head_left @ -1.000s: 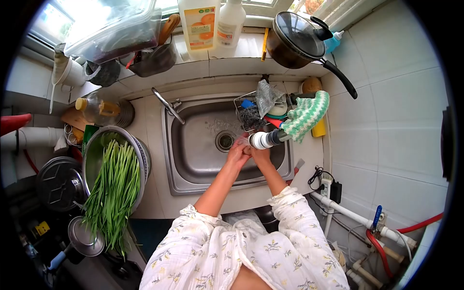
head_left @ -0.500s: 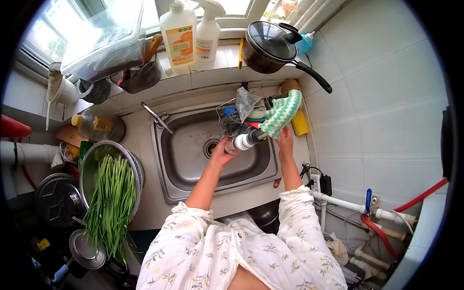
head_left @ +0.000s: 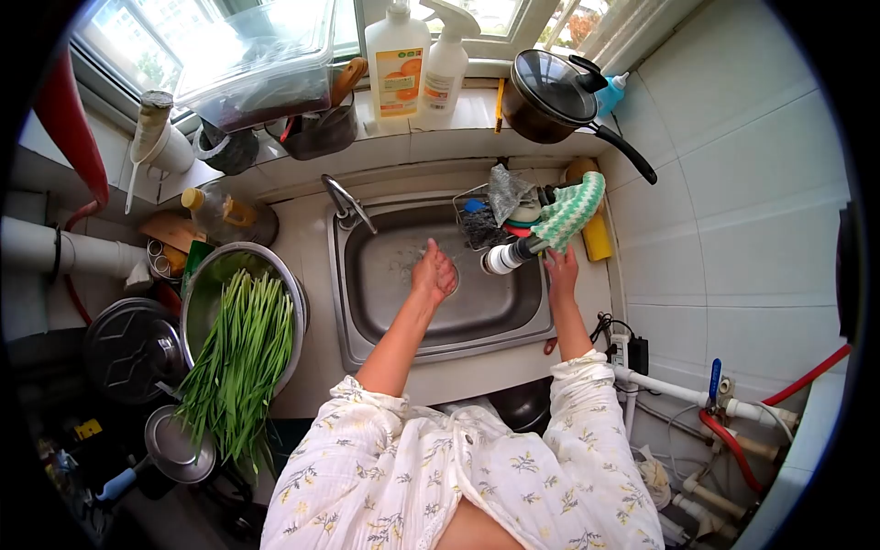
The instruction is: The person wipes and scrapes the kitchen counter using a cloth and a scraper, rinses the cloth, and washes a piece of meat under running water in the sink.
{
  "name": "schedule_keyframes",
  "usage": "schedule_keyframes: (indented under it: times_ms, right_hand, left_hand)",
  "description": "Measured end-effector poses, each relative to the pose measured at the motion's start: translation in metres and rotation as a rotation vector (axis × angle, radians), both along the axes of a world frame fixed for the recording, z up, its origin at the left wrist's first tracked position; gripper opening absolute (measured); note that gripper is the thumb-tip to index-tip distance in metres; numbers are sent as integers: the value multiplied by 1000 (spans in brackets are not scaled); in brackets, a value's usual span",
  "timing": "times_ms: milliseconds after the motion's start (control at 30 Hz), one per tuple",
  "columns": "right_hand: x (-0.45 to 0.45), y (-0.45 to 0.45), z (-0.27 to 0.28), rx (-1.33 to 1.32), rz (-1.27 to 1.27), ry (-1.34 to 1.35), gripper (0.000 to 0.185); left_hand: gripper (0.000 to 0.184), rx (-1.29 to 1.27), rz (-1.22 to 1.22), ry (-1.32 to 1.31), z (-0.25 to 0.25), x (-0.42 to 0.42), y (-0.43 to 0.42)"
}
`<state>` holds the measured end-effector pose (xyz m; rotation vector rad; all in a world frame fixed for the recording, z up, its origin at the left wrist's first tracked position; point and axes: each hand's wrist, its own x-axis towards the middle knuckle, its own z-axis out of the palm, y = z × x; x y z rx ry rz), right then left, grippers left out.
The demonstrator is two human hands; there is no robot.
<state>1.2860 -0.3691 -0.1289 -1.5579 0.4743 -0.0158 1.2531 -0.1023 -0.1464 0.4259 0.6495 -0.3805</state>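
My left hand (head_left: 434, 273) hovers over the steel sink (head_left: 390, 302) with its fingers stretched out and nothing in it. Next to it, a dark tube-like thing with a white ringed end (head_left: 501, 259) juts out over the basin from the back right corner. A green and white knitted cloth (head_left: 570, 213) drapes over that corner. My right hand (head_left: 562, 268) is just below the cloth, fingers extended upward; whether the fingertips touch it I cannot tell. A wire rack (head_left: 463, 206) holds a dark scouring pad (head_left: 480, 226) and crumpled clear plastic (head_left: 507, 194).
At the left, a steel bowl (head_left: 298, 323) is heaped with long green stalks (head_left: 240, 353). The faucet (head_left: 346, 202) rises at the sink's back left. A lidded pan (head_left: 550, 96) stands on the sill, its handle jutting out. Pipes (head_left: 651, 383) run low at the right.
My left hand has come off the white ringed end and moved left, opening over the basin. My right hand stays near the cloth. The whole view has shifted, so things appear farther right.
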Motion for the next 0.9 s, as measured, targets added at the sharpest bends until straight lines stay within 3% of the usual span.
schedule_keyframes:
  times_ms: [67,133,267,333,433,500,633,700,900]
  right_hand:
    - [-32,32,-6,-61,92,33,25]
    - [-61,54,-26,-358,379,-61,27]
    - [-89,134,58,-442,604,-385,32]
    - [-87,158,82,-659,606,-459,35]
    - [-75,168,88,-802,632,-461,35]
    - [-69,162,78,-883,689,-466,32]
    - [-73,166,80,-490,599,-478,19]
    - [-76,172,88,-265,528,-494,11]
    - [-73,171,70,-173,493,-315,6]
  left_hand:
    - [47,39,28,-21,6,-1,4]
    - [48,68,74,4,13,-1,4]
    - [43,191,57,-72,0,-8,13]
    - [40,202,103,-92,6,-11,13]
    - [36,-151,23,-283,46,-30,31]
    - [31,-42,-31,-346,62,-46,44]
    - [36,355,-130,-388,50,-70,67]
    - [35,371,-161,-370,45,-78,77]
    - [23,214,-54,-356,2,-81,86]
